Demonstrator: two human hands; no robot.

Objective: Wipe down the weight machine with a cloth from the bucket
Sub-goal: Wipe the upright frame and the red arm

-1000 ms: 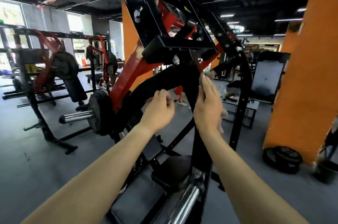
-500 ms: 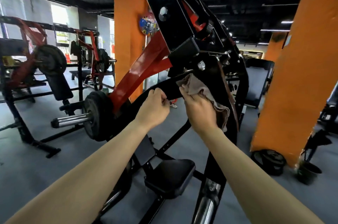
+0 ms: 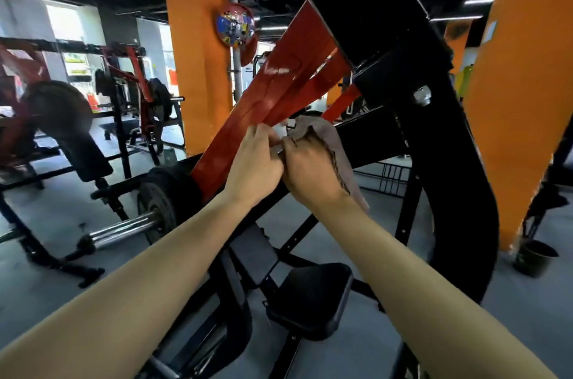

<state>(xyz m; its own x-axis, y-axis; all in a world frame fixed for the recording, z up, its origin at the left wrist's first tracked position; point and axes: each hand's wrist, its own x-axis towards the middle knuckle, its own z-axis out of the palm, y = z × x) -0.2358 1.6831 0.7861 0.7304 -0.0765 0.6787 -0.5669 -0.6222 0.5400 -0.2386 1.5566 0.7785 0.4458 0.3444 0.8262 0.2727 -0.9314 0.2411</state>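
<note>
The weight machine has a black frame [image 3: 412,118] and a red lever arm [image 3: 279,84] that slants up to the right. My right hand [image 3: 310,168] grips a brownish-grey cloth [image 3: 331,137], which drapes over the back of the hand in front of a black crossbar. My left hand [image 3: 257,158] is pressed against the right one, fingers curled and pinching an edge of the cloth at the lower end of the red arm. A dark bucket [image 3: 535,257] stands on the floor at the right.
A weight plate [image 3: 158,202] on a chrome sleeve [image 3: 121,231] sits left of my arms. The black seat pad [image 3: 313,298] is below my hands. Orange pillars [image 3: 198,47] stand behind and at right. Other red-and-black machines [image 3: 62,118] fill the left.
Both hands have come together and now hold the cloth jointly. My view has moved closer to the machine; the cloth has shifted left toward the red arm.
</note>
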